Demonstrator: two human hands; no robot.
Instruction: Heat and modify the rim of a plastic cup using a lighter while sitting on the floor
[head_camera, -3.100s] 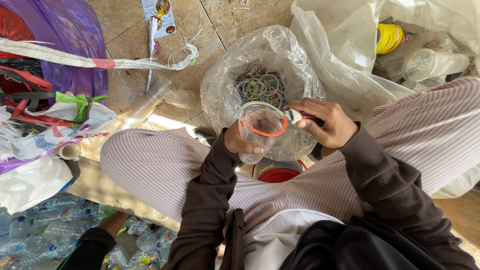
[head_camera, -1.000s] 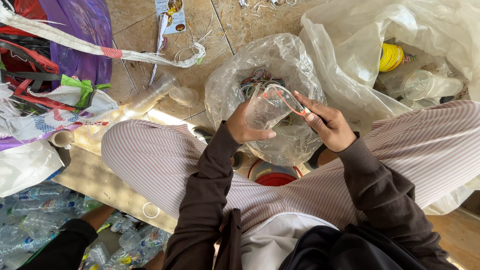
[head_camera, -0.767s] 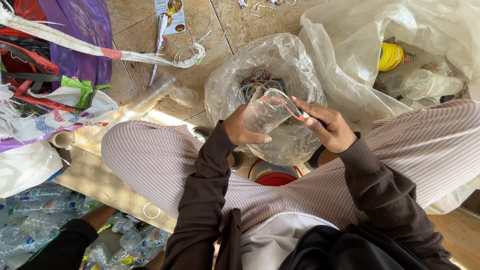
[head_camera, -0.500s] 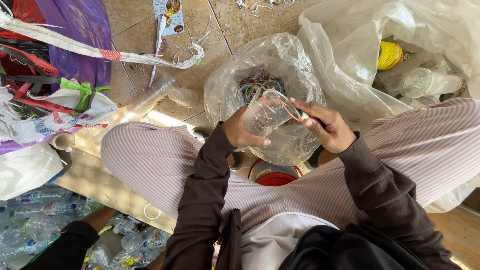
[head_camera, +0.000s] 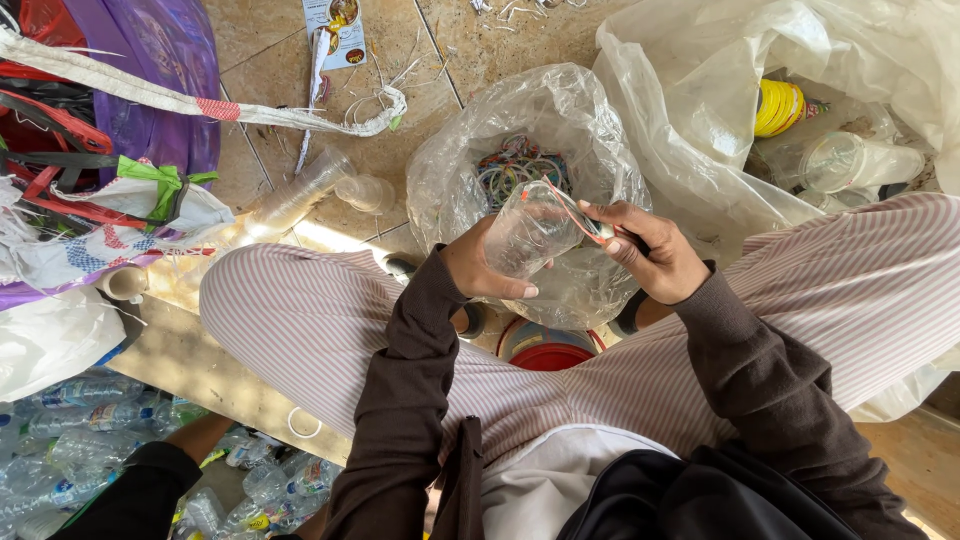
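— What does the left hand (head_camera: 478, 268) have?

— A crumpled clear plastic cup with a thin red rim band (head_camera: 528, 232). The grip is closed round the cup's body, thumb along the underside and fingers wrapped behind, so the cup lies tilted with its mouth turned toward the other hand.

— And the right hand (head_camera: 655, 258)?

— Its grip is narrow: thumb and forefinger pinch the red band at the cup's rim, where the band stands away from the plastic. The remaining fingers curl in loosely.

— How are the arms set?

— Both come up from the lap in dark brown sleeves, elbows bent, wrists angled inward so the hands meet over the gap between the knees. The person sits with legs in pink-and-white striped trousers (head_camera: 320, 320) spread apart.

— Where is the cup against everything else?

— Held in the air between the two hands, just above the open mouth of a clear plastic bag holding a heap of coloured rings (head_camera: 520, 165). That bag stands on the tiled floor (head_camera: 400, 60) between the knees.

— Anything close by?

— A red round lid (head_camera: 550, 352) shows below the hands. To the right, a large translucent white sack (head_camera: 700, 110) holds a yellow can and clear cups. On the left, stacked clear cups (head_camera: 300, 195) lie on the floor, and flattened clear bottles (head_camera: 70, 440) are piled at the lower left corner.
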